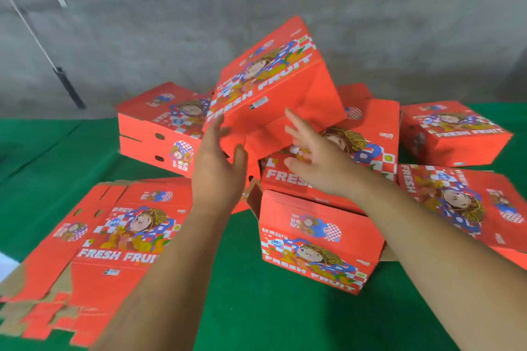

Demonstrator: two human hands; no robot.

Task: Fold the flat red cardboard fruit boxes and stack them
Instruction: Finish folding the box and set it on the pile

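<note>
A folded red fruit box [273, 77] tilts steeply above the pile in the middle, its plain red bottom facing me. My left hand [219, 168] is open just below its lower left corner, fingers spread. My right hand [316, 151] is also open, fingertips at the box's lower edge; whether either hand touches it is unclear. Folded boxes lie under and around it: a stack of two [159, 125] at the left, one [319, 242] in front, one [453, 131] at the far right. A flat unfolded box [114, 236] lies at the near left.
Everything rests on a green-covered table [256, 308]. Another printed box or sheet [467, 205] lies at the right. A grey concrete wall [399, 37] rises behind, with a dark-handled pole [68, 88] leaning at the far left.
</note>
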